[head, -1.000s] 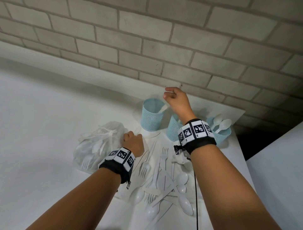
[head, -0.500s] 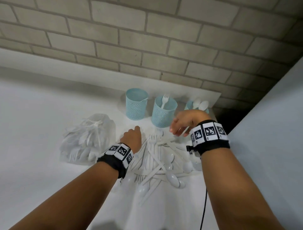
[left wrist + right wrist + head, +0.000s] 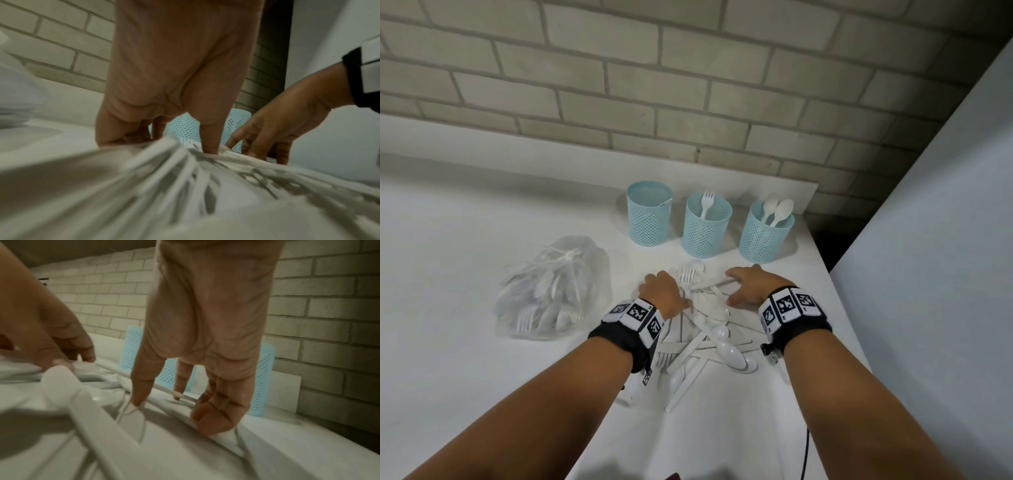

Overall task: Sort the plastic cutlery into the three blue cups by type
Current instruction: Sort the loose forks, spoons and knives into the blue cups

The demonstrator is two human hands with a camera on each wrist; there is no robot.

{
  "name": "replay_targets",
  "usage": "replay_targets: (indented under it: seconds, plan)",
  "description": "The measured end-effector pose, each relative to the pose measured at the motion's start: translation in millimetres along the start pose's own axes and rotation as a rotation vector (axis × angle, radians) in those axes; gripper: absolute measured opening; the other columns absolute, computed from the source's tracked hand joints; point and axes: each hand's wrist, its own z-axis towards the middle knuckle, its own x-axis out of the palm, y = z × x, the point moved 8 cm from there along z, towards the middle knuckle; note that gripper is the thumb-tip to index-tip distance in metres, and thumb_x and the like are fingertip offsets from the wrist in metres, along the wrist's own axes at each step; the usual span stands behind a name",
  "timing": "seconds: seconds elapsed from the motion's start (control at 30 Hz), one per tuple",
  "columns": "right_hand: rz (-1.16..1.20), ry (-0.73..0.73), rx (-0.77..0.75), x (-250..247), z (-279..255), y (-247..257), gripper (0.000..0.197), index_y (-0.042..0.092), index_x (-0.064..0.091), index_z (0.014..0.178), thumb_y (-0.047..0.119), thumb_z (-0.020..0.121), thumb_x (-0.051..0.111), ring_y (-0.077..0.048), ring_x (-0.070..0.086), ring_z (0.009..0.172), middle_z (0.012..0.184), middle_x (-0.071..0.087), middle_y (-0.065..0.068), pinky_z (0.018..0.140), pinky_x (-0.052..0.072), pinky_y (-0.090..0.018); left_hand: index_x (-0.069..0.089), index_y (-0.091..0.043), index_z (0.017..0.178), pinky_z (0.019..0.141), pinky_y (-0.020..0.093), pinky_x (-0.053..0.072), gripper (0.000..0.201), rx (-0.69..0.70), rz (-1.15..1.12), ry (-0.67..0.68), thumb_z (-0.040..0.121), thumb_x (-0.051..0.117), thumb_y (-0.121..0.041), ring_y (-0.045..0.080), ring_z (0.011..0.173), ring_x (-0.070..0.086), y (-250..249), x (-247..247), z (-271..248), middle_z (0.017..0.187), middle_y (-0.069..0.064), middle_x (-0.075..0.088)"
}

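Three blue mesh cups stand in a row by the wall: the left cup [image 3: 649, 219] shows nothing above its rim, the middle cup [image 3: 707, 233] holds a white fork [image 3: 707, 202], the right cup [image 3: 765, 240] holds two white spoons [image 3: 777, 209]. A heap of white plastic cutlery [image 3: 705, 342] lies in front of them. My left hand [image 3: 663, 291] rests on the heap's left side, its fingers bent down with tips on the pieces [image 3: 208, 146]. My right hand [image 3: 748, 284] spreads over the heap's far right side; its thumb [image 3: 136, 395] and forefinger touch the pieces, and nothing is lifted.
A knotted clear bag [image 3: 554, 291] full of more white cutlery lies left of the heap. The brick wall [image 3: 688, 85] rises behind the cups. The table's right edge [image 3: 835, 294] runs close to the right cup, with a dark gap and a white panel beyond it.
My right hand came down from above the left and middle cups to the heap, empty. The left hand stayed on the heap. The view tilted, so all three cups show.
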Motion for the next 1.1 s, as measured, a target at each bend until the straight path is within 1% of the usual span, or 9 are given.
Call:
replay_targets:
  seconds: [0.13,0.27,0.33,0.4,0.5,0.6,0.73,0.87,1.1]
  plan:
    - [0.131,-0.089,-0.077,5.7,5.4,19.2,0.036,0.014,0.055,0.116,0.025,0.083,0.064,-0.020,0.053,0.104,0.123,0.056,-0.007,0.081,0.039,-0.026,0.047,0.006,0.121,0.085,0.029,0.042,0.049,0.055,-0.122,-0.012,0.087,0.063,-0.026,0.029,0.115,0.053,-6.8,0.7,1.9,0.111,0.015,0.057]
    - [0.116,-0.120,-0.077,9.9,8.7,30.7,0.016,0.017,0.058,0.088,0.032,0.086,0.061,-0.026,0.051,0.106,0.115,0.057,-0.011,0.087,0.042,-0.031,0.059,0.001,0.096,0.084,0.030,0.045,0.021,0.050,-0.190,0.000,0.088,0.057,-0.019,0.030,0.108,0.058,-6.3,-0.8,0.3,0.113,0.018,0.062]
    - [0.087,-0.101,-0.052,15.5,10.0,34.2,0.033,0.019,0.048,0.065,0.041,0.088,0.056,-0.027,0.046,0.099,0.102,0.053,-0.012,0.090,0.040,-0.035,0.056,-0.001,0.087,0.084,0.031,0.045,0.019,0.025,-0.261,-0.006,0.089,0.057,-0.020,0.030,0.107,0.058,-2.8,-1.3,0.5,0.112,0.018,0.062]
    - [0.167,-0.072,-0.083,21.3,10.9,42.1,0.043,0.019,0.039,0.058,0.043,0.090,0.053,-0.023,0.044,0.084,0.086,0.049,-0.010,0.077,0.037,-0.032,0.058,0.003,0.094,0.078,0.031,0.046,0.026,-0.018,-0.352,-0.003,0.088,0.059,-0.022,0.029,0.102,0.059,1.9,-0.4,4.2,0.103,0.016,0.063]
    - [0.398,-0.048,-0.179,23.0,5.3,59.2,0.036,0.017,0.044,0.061,0.030,0.092,0.055,-0.015,0.046,0.063,0.067,0.050,-0.002,0.062,0.037,-0.028,0.058,0.004,0.094,0.066,0.029,0.042,0.032,-0.040,-0.517,0.010,0.086,0.063,-0.026,0.028,0.092,0.059,2.3,-0.9,7.6,0.089,0.013,0.060]
    - [0.623,-0.049,-0.248,17.4,3.0,70.0,0.018,0.012,0.059,0.074,0.015,0.091,0.057,-0.020,0.054,0.073,0.076,0.060,-0.008,0.073,0.046,-0.035,0.060,0.006,0.105,0.072,0.032,0.046,0.031,-0.049,-0.770,0.030,0.083,0.066,-0.016,0.034,0.097,0.062,3.4,-0.7,12.0,0.100,0.020,0.064]
    - [0.762,-0.036,-0.315,3.6,-2.5,74.2,0.017,0.004,0.067,0.103,0.012,0.089,0.061,-0.016,0.061,0.078,0.089,0.067,-0.008,0.075,0.048,-0.027,0.063,0.001,0.101,0.058,0.025,0.048,0.021,0.042,-1.000,0.012,0.080,0.063,0.003,0.027,0.080,0.064,5.3,-15.2,9.3,0.082,0.010,0.064]
    - [0.934,-0.046,-0.379,-14.7,-10.2,74.4,0.019,0.011,0.069,0.105,0.017,0.087,0.066,-0.004,0.065,0.073,0.087,0.071,0.002,0.067,0.051,-0.015,0.063,-0.004,0.110,0.056,0.016,0.046,0.025,0.142,-1.160,-0.067,0.084,0.064,-0.002,0.011,0.078,0.062,3.2,-38.2,4.2,0.094,0.006,0.066]
    - [1.046,-0.172,-0.456,-57.8,-21.9,86.2,0.020,0.010,0.069,0.105,0.013,0.086,0.065,-0.014,0.068,0.088,0.096,0.072,-0.004,0.082,0.056,-0.028,0.063,-0.004,0.113,0.083,0.027,0.051,0.024,0.267,-1.268,-0.169,0.090,0.057,-0.003,0.020,0.096,0.064,-11.6,-72.5,2.2,0.103,0.009,0.068]
